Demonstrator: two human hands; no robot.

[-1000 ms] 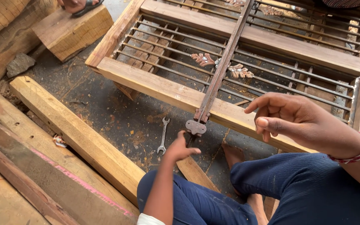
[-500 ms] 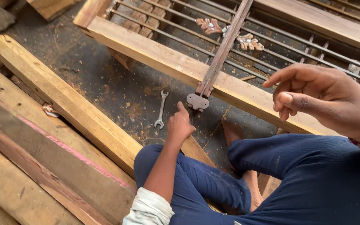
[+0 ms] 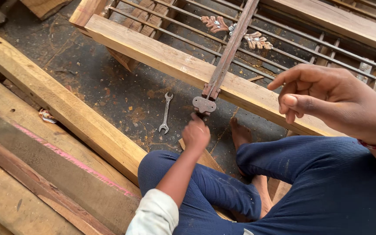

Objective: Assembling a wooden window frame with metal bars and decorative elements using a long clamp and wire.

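I sit on the floor in blue trousers before a wooden window frame (image 3: 170, 56) with a metal bar grille. A flat metal strip (image 3: 229, 50) runs across the frame's near rail and ends in a small plate (image 3: 204, 105) hanging over the edge. My left hand (image 3: 195, 134) is just below that plate, fingers curled, a fingertip touching or nearly touching it. My right hand (image 3: 327, 98) hovers above my right knee, fingers loosely bent and apart, holding nothing. A double-ended spanner (image 3: 166, 113) lies on the floor left of my left hand.
Long timber beams (image 3: 62, 109) lie diagonally on the left, stacked side by side. The dark concrete floor (image 3: 105, 82) shows between them and the frame. Leaf-shaped metal ornaments (image 3: 236, 30) sit on the grille. A small crumpled wrapper (image 3: 46, 115) rests by the beams.
My view has dropped and shifted left. My left hand has stayed under the strip's end plate, curling a little. My right hand has drifted right and slightly up in view.
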